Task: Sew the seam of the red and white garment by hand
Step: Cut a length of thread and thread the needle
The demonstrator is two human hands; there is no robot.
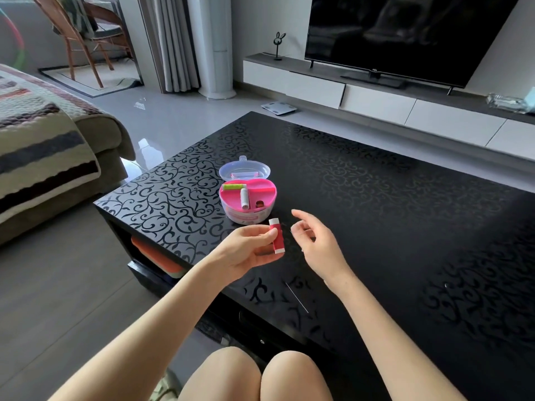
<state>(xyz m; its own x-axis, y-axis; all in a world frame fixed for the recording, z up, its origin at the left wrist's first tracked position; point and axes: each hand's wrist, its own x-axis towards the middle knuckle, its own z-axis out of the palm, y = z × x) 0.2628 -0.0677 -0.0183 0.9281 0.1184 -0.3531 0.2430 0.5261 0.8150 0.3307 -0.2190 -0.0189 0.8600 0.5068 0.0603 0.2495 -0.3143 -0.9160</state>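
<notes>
My left hand (pixel 246 251) pinches the red thread spool (pixel 278 238) between thumb and fingers above the coffee table's (pixel 405 212) near left corner. The spool's long axis is nearly upright, its top tipped away toward the open pink sewing box (pixel 249 217). My right hand (pixel 315 241) hovers just beside it, fingers loosely spread, gripping nothing I can make out. A needle (pixel 296 297) lies near the front edge.

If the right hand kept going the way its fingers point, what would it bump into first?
Probably the red thread spool held in the left hand; the right hand points at its top end, though depth is unclear.
</notes>
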